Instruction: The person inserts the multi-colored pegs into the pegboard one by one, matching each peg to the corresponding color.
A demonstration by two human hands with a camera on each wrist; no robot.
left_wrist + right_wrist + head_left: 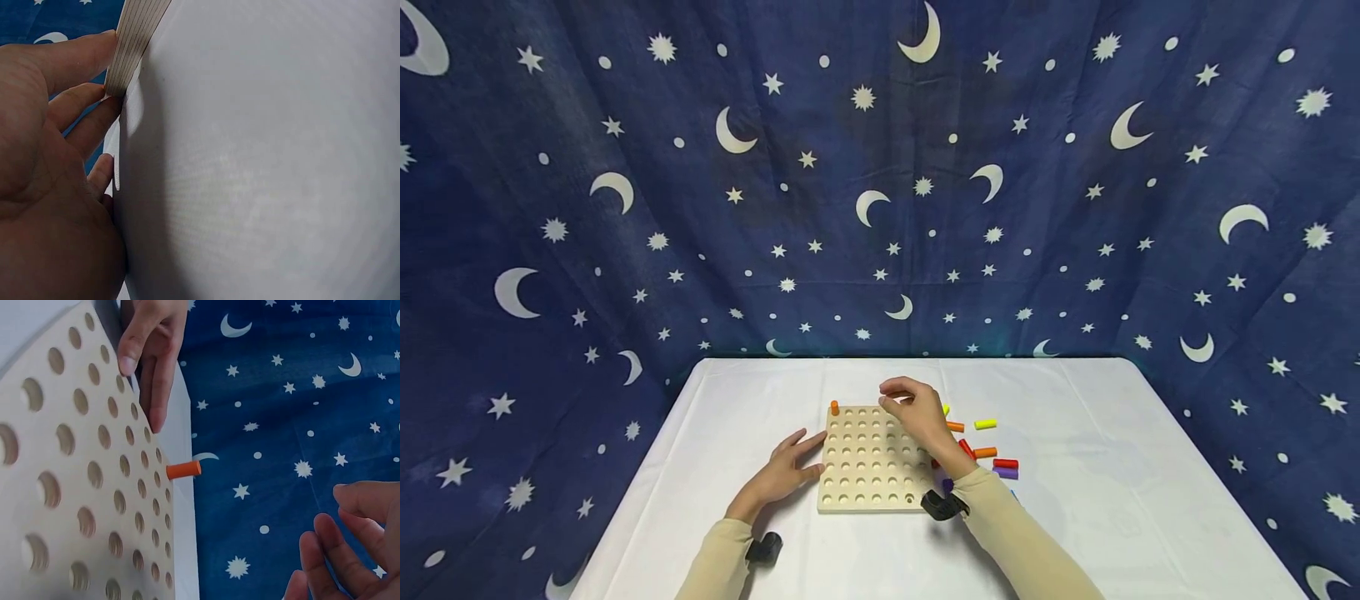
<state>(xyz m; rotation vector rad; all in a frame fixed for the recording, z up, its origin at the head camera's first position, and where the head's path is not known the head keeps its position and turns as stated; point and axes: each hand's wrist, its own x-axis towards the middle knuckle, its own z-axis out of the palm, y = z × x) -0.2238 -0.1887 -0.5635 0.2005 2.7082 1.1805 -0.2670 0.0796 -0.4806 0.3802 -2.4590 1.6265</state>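
A pale wooden pegboard (868,510) with rows of round holes lies on the table. One orange peg (834,408) stands upright in its far left corner hole; the right wrist view shows this orange peg (183,469) too. Against the board's left edge, my left hand (784,472) rests its extended thumb and fingertips. In the left wrist view, fingers (87,125) touch the board's layered side (131,53). My right hand (919,412) hovers above the far right part of the board. Its fingers (340,553) are loosely bent and apart from the thumb, with nothing between them.
Right of the board lie loose pegs: a yellow peg (986,424), an orange peg (985,452), a red peg (1006,464), a purple peg (1006,473) and others, some partly behind my right arm. A white cloth (1075,533) covers the table. A starry blue curtain (820,150) hangs behind.
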